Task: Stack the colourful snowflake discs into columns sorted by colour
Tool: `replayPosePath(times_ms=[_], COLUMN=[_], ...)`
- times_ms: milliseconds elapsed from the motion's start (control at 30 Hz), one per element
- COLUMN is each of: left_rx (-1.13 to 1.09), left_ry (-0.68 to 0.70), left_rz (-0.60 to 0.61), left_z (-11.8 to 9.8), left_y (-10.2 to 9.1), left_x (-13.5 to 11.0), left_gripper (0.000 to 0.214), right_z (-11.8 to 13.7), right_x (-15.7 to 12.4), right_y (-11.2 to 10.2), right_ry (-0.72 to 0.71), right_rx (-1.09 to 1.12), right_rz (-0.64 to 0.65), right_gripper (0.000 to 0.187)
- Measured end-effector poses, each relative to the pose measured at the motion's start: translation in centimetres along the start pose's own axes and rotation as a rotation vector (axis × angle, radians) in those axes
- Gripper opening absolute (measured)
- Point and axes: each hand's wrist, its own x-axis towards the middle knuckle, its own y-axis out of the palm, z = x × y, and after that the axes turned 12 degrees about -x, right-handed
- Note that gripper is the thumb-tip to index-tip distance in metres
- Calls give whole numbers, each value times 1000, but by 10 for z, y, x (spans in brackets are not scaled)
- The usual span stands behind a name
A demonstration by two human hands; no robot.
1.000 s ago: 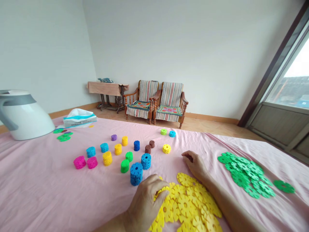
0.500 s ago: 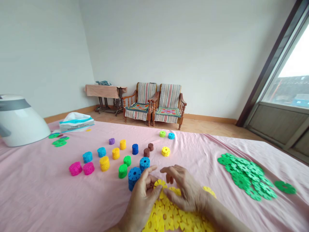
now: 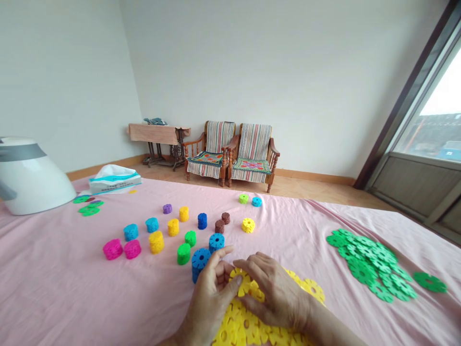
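My left hand (image 3: pixel 212 290) is closed around a yellow notched plastic disc (image 3: pixel 238 278), thumb on its face; discs behind it, if any, are hidden. Just to the right, my right hand (image 3: pixel 275 288) hovers low with thumb and fingers apart, its fingertips close to that disc. Beneath both hands spreads a loose pile of yellow flower-shaped discs (image 3: pixel 245 322), partly covered by the right hand and forearm. Touching or nearly touching the left knuckles stands a blue disc stack (image 3: pixel 200 259), with another blue stack (image 3: pixel 216 241) behind it.
Small stacks stand to the left and ahead, among them pink (image 3: pixel 113 249), yellow (image 3: pixel 156 242), green (image 3: pixel 183 253) and brown (image 3: pixel 219 226). A green disc pile (image 3: pixel 370 264) lies right. A white kettle (image 3: pixel 36 178) and tissue box (image 3: pixel 115 180) occupy the far left of the pink cloth (image 3: pixel 72 278).
My right hand has shifted slightly left and down, bringing its fingertips nearer the left hand's disc. More yellow discs show behind its wrist. The left hand stays almost still.
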Motion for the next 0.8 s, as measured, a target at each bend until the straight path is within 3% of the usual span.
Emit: replayPosePath(times_ms=[600, 700, 800], left_rx=[-5, 70, 200], left_ry=[24, 71, 141], left_rz=[-24, -79, -126], left_z=[-3, -1, 3], left_y=[2, 0, -1], left_x=[1, 0, -4], left_gripper=[47, 45, 40], right_z=[5, -5, -30], right_x=[-4, -1, 5], right_y=[3, 3, 8], right_ry=[154, 229, 429], right_rx=[114, 104, 107], right_rz=[-26, -101, -246], right_gripper=[39, 38, 34])
